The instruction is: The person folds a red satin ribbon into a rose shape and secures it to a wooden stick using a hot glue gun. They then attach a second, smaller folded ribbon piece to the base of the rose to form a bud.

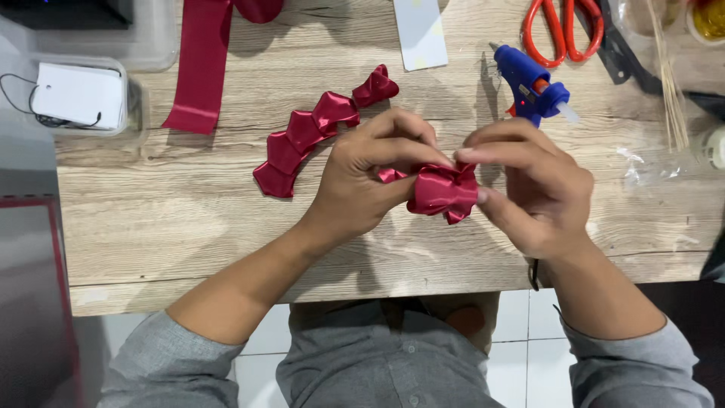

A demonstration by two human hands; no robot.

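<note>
Half the folded red ribbon piece (pixel 444 195) behind fingers (pixel 408 155).

two hands (pixel 362 177), one glue gun (pixel 531 85), one pair of scissors (pixel 563 30)

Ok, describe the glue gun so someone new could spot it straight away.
Start at the wooden table and look to its far edge, just beyond the right hand. The glue gun lies there, beside the orange-handled scissors. It is the only blue thing, pistol-shaped, with a pale stick at its back.
</note>
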